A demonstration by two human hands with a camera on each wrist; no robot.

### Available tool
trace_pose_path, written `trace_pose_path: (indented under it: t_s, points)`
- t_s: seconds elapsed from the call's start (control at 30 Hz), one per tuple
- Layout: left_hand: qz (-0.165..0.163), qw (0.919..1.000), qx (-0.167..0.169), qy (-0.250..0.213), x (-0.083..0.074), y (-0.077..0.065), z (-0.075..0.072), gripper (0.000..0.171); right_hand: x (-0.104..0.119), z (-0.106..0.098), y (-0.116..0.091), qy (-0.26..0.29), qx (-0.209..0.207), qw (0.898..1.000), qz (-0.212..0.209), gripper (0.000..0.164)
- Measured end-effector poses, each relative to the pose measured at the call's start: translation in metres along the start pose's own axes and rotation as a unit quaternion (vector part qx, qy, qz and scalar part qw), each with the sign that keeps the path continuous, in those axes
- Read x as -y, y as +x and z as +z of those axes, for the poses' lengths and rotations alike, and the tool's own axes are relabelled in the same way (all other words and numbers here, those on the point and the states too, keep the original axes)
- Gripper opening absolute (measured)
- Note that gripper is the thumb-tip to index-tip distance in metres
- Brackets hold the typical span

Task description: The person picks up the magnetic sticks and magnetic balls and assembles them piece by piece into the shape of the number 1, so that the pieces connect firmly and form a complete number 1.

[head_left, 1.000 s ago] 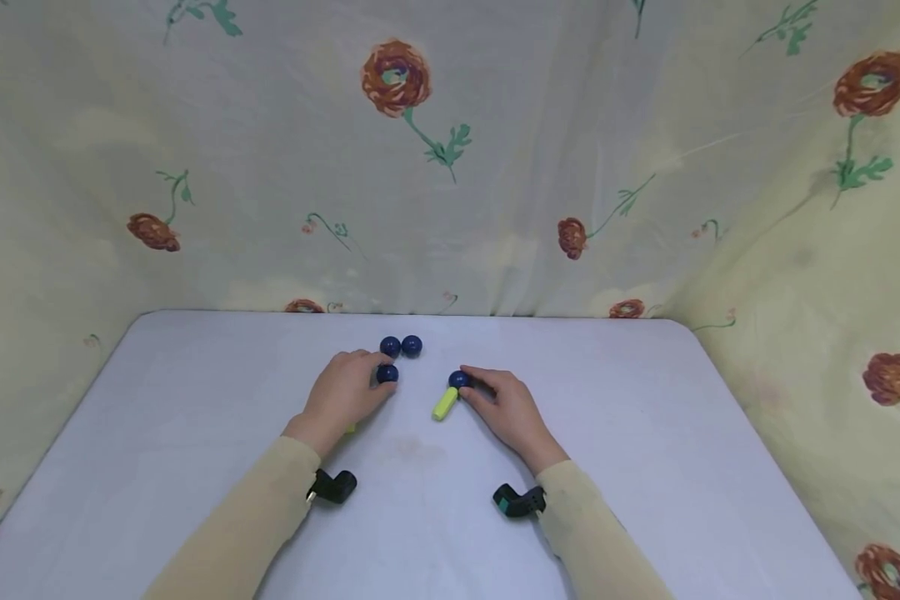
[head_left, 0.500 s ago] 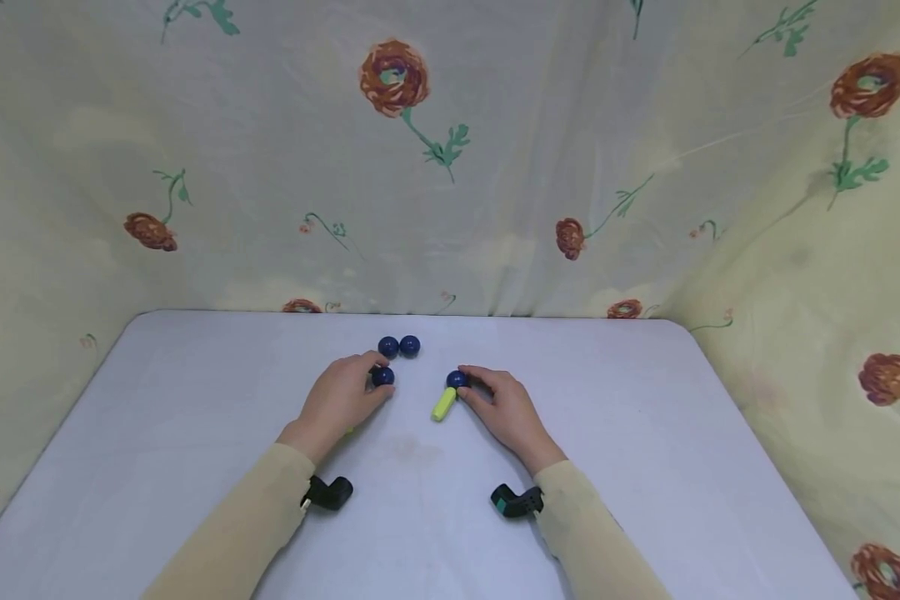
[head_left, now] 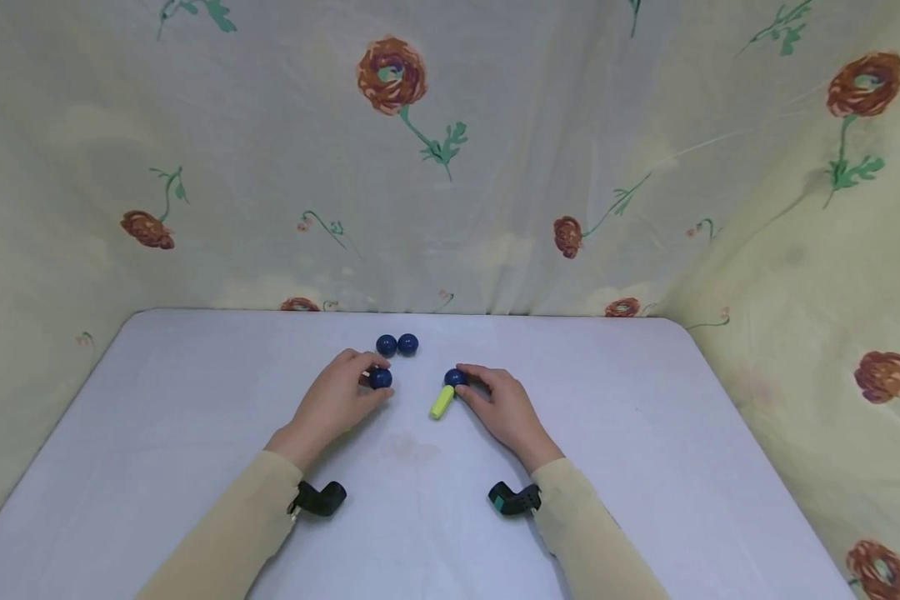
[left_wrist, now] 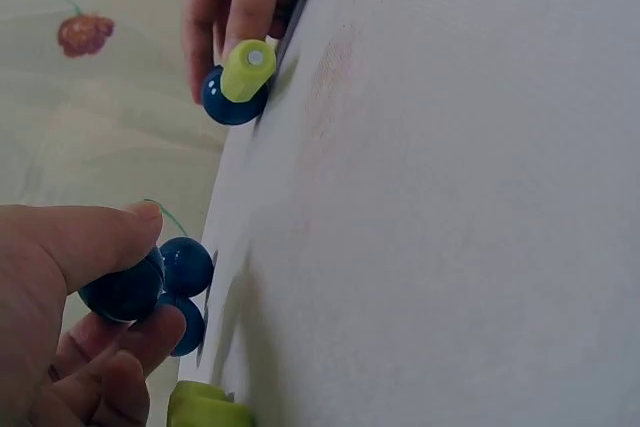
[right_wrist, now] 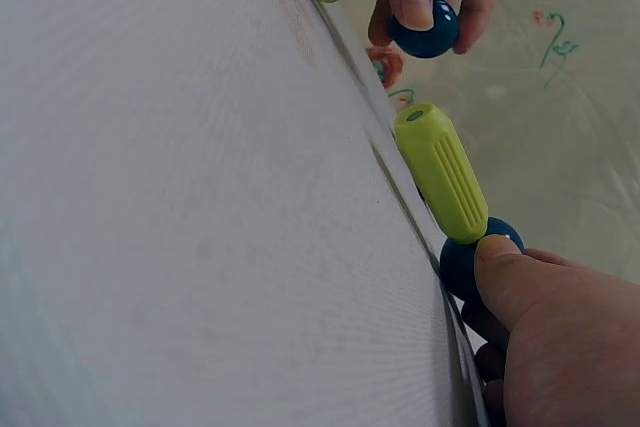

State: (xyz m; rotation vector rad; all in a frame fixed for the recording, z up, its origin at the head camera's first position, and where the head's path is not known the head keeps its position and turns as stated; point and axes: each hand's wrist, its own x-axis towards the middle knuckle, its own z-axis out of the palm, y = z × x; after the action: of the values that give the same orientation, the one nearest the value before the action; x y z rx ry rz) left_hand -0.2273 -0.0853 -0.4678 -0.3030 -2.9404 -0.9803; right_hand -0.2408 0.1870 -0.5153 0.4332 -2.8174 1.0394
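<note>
Yellow-green rod [head_left: 442, 402] sitting just left of right hand [head_left: 504, 408], touching blue ball [head_left: 455, 378] this hand is pinching; long axis slanting from ball leftward and toward person. Left hand [head_left: 334, 404], farther from rod, pinching second blue ball [head_left: 380, 378].

The first ball [head_left: 380, 378] is dark blue, glossy and round, pinched between the thumb and fingers of the left hand [head_left: 333, 398] and lifted clear of the table [head_left: 408, 533]. The second ball [head_left: 454, 377] has the same dark blue shine; it sits on the table, held by the thumb and fingers of the right hand [head_left: 512, 410], well apart from the first. Against its near side is one end of the stick [head_left: 442, 402] — stubby, yellow-green, grooved along its sides. The stick slants across the table — its free end, marked with a small grey spot, points nearer and a little leftward
</note>
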Motion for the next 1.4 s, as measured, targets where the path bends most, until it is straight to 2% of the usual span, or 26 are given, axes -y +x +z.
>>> trace_pose_path:
  t_s: [0.4,0.67,0.9,1.2,1.4]
  points:
    - [0.008,0.9983,0.006,-0.057,-0.001,-0.013,0.003,0.037,0.001,0.000,0.000,0.000,0.003,1.000,0.009,0.041]
    - [0.015,0.9977,0.009,-0.065,-0.004,-0.022,0.008,0.035,0.001,0.000,0.000,-0.001,0.003,1.000,0.011,0.040]
    - [0.020,0.9977,0.012,-0.063,-0.013,-0.032,0.012,0.037,0.003,-0.002,0.000,0.002,0.007,1.000,0.010,0.041]
    - [0.041,0.9973,-0.009,-0.060,-0.018,-0.039,0.020,0.036,0.007,-0.005,0.000,0.000,0.005,1.000,0.018,0.041]
    - [0.037,0.9978,-0.012,-0.054,-0.016,-0.043,0.024,0.036,0.005,-0.001,0.001,0.005,0.010,1.000,0.016,0.042]
